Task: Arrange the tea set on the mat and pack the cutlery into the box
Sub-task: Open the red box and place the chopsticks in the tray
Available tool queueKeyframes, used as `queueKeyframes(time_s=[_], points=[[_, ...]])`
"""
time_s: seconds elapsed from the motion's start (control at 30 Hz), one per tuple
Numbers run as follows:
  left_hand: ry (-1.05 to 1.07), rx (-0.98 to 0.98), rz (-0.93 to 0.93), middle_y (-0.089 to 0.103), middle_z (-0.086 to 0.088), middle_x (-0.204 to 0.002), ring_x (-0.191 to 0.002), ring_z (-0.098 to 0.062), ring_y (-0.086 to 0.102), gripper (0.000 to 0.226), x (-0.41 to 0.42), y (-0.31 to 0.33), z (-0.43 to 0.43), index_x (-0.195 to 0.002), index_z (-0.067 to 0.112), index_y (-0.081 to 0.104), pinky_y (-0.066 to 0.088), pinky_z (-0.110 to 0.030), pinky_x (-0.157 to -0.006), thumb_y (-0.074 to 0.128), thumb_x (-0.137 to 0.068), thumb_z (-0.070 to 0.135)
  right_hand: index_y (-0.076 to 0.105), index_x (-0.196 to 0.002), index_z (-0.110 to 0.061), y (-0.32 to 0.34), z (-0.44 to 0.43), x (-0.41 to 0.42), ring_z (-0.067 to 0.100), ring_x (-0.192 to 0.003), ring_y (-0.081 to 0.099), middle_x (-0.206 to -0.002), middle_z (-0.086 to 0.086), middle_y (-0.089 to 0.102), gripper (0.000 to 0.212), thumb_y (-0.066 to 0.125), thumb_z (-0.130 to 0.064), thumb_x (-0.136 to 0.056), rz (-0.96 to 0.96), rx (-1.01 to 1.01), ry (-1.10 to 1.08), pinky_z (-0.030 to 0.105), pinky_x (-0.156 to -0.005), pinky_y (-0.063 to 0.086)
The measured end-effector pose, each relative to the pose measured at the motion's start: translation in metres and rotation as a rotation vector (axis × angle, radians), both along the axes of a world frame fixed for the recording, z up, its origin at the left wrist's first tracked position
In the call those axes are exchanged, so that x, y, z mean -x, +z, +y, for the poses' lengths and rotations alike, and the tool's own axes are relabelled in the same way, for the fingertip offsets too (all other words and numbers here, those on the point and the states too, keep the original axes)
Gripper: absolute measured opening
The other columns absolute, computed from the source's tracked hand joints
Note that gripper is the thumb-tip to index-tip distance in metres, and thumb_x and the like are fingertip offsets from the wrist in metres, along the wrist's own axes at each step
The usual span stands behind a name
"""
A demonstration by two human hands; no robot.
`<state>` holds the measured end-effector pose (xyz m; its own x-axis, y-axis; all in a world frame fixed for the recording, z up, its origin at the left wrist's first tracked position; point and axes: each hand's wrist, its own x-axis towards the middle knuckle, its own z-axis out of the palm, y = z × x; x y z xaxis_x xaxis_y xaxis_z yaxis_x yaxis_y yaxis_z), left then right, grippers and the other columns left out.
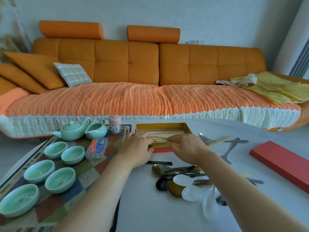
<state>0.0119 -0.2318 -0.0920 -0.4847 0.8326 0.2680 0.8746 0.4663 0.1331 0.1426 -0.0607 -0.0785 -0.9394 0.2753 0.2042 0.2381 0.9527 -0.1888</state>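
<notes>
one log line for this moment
step: packing | left hand: grips chopsticks in box | right hand: grips chopsticks | spoons: loose on table | red lid: off

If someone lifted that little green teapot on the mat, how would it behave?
The teapot looks like glazed ceramic, so probably stiff, breakable and rather slippery. Its lid might slide off if tilted. The squat, wide body probably resists tipping when pushed.
</notes>
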Motion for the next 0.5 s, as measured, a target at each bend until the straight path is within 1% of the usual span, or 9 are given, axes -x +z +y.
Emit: queueKeyframes(time_s=[0.07,0.13,0.17,0.27,0.33,0.37,0.43,0.47,0.5], points=[[0.009,0.039,-0.006,0.055,0.012,-0.130,-0.125,-0.016,0.045,0.035,-0.001,-0.001,0.000,-0.129,0.030,0.058,0.030,-0.036,-0.105,0.043,-0.099,0.040,0.059,-0.133,-0.028,0.003,0.000,0.001,0.018,-0.119,0.056,-0.131,-0.006,0.063,0.045,0.038,-0.036,-0.094,-0.050,-0.008,-0.031,0.036,-0.100,0.046],[0.006,0.033,-0.014,0.058,0.010,-0.126,-0.122,-0.017,0.047,0.031,0.000,-0.001,0.000,-0.122,0.027,0.062,0.032,-0.036,-0.102,0.042,-0.100,0.037,0.056,-0.136,-0.029,0.002,-0.002,0.003,0.020,-0.119,0.056,-0.131,-0.005,0.063,0.048,0.037,-0.038,-0.092,-0.072,-0.023,-0.045,0.036,-0.101,0.045],[-0.001,0.026,-0.016,0.058,0.010,-0.127,-0.123,-0.017,0.047,0.030,0.000,-0.001,0.000,-0.123,0.027,0.062,0.032,-0.036,-0.102,0.042,-0.101,0.035,0.056,-0.136,-0.030,0.002,-0.003,0.004,0.020,-0.119,0.056,-0.131,-0.005,0.063,0.048,0.037,-0.038,-0.092,-0.081,-0.021,-0.044,0.036,-0.101,0.045],[-0.007,0.040,-0.020,0.051,0.013,-0.140,-0.130,-0.016,0.041,0.036,0.003,0.000,-0.001,-0.136,0.032,0.054,0.028,-0.037,-0.109,0.042,-0.103,0.031,0.056,-0.136,-0.029,0.004,-0.007,0.006,0.018,-0.121,0.054,-0.134,-0.005,0.061,0.046,0.041,-0.036,-0.092,-0.131,0.013,-0.037,0.034,-0.102,0.043],[0.008,0.039,-0.017,0.047,0.012,-0.144,-0.134,-0.015,0.036,0.039,0.002,0.001,-0.001,-0.140,0.033,0.050,0.025,-0.038,-0.112,0.042,-0.102,0.030,0.054,-0.138,-0.028,0.006,-0.007,0.004,0.017,-0.126,0.051,-0.138,-0.006,0.057,0.046,0.045,-0.033,-0.093,-0.101,0.055,-0.022,0.033,-0.107,0.038],[0.014,0.028,-0.012,0.046,0.011,-0.145,-0.135,-0.015,0.035,0.040,0.000,0.003,0.000,-0.141,0.033,0.049,0.024,-0.038,-0.113,0.043,-0.101,0.031,0.055,-0.137,-0.027,0.007,-0.006,0.002,0.016,-0.127,0.050,-0.138,-0.006,0.057,0.045,0.048,-0.030,-0.093,-0.051,0.082,-0.012,0.032,-0.108,0.037],[0.015,-0.030,0.011,0.046,0.011,-0.142,-0.133,-0.015,0.035,0.043,-0.008,0.008,0.005,-0.141,0.032,0.049,0.025,-0.037,-0.111,0.046,-0.098,0.036,0.064,-0.127,-0.023,0.009,-0.001,-0.003,0.016,-0.117,0.055,-0.129,-0.005,0.061,0.039,0.054,-0.019,-0.090,0.118,0.110,0.000,0.031,-0.102,0.043],[0.009,-0.075,0.029,0.049,0.011,-0.138,-0.130,-0.014,0.038,0.043,-0.012,0.011,0.008,-0.139,0.031,0.050,0.027,-0.036,-0.109,0.048,-0.096,0.037,0.068,-0.119,-0.022,0.011,0.002,-0.006,0.016,-0.107,0.057,-0.119,-0.005,0.063,0.034,0.054,-0.014,-0.088,0.203,0.111,-0.008,0.031,-0.093,0.047],[-0.005,-0.126,0.038,0.051,0.010,-0.133,-0.126,-0.014,0.040,0.041,-0.017,0.014,0.012,-0.135,0.030,0.053,0.030,-0.035,-0.106,0.050,-0.095,0.036,0.070,-0.110,-0.022,0.013,0.007,-0.011,0.015,-0.098,0.057,-0.108,-0.006,0.063,0.030,0.054,-0.010,-0.088,0.263,0.109,-0.029,0.029,-0.081,0.047]])
